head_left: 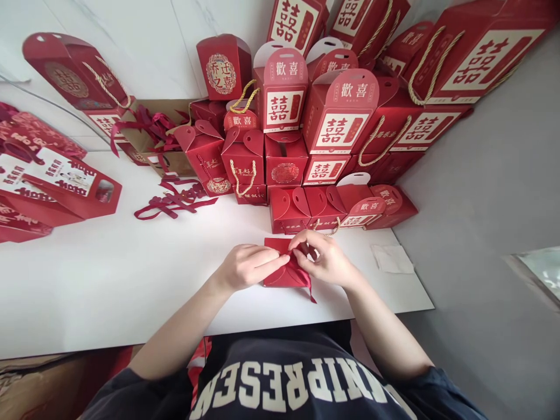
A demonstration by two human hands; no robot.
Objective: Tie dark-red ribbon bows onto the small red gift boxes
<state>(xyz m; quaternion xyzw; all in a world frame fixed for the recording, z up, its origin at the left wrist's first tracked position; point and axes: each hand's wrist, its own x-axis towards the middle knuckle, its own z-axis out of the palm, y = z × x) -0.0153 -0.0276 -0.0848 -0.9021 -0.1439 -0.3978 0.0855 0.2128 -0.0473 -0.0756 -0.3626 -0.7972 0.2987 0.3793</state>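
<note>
A small red gift box lies on the white table close to its front edge, right before me. Over its top, my left hand and my right hand meet with their fingertips nearly touching. Both hands are closed in a pinch on a dark red ribbon, whose tail hangs over the box's right front corner. The part of the ribbon between the fingertips is mostly hidden by them.
Stacked red gift boxes with rope handles stand behind my hands. Loose ribbons lie to the left, before a cardboard box of ribbon. Red bags fill the far left. A white tissue lies right, beside a grey wall.
</note>
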